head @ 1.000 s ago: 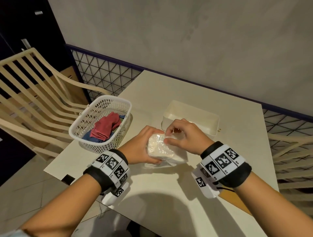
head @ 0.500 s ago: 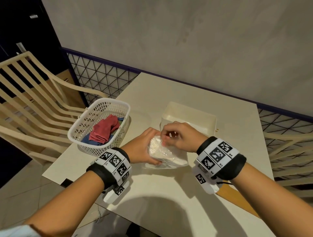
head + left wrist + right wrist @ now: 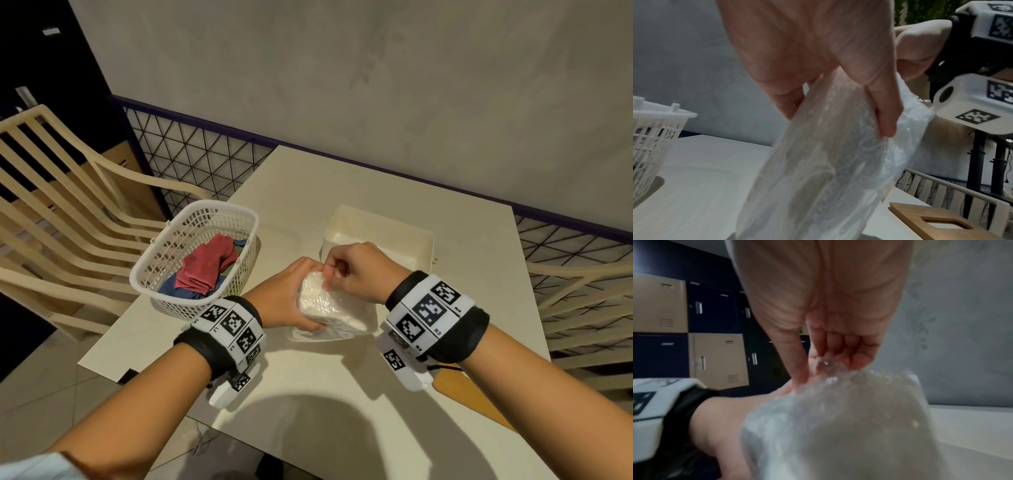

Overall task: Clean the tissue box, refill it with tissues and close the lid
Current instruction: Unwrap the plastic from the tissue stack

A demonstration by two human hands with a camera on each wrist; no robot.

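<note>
A pack of tissues in clear plastic wrap (image 3: pixel 329 308) (image 3: pixel 830 162) (image 3: pixel 838 426) stands tilted on the cream table (image 3: pixel 445 205), just in front of the open white tissue box (image 3: pixel 376 233). My left hand (image 3: pixel 291 298) (image 3: pixel 818 56) grips the pack's left side, thumb on the front. At the pack's top edge, my right hand (image 3: pixel 346 270) (image 3: pixel 818 353) pinches the wrap between thumb and curled fingers. The wooden lid (image 3: pixel 937 222) with a slot lies flat to the right of the pack; in the head view my right wrist hides most of the lid (image 3: pixel 455 380).
A white plastic basket (image 3: pixel 164 270) (image 3: pixel 653 138) holding red and blue cloths (image 3: pixel 205 267) stands at the table's left. Slatted wooden chairs (image 3: pixel 51 205) flank the table on both sides. A grey wall and wire mesh (image 3: pixel 191 161) run behind it.
The right hand's pinch has lifted slightly at the pack's top, pulling the wrap upward. The left hand keeps its grip and the pack stays in place.
</note>
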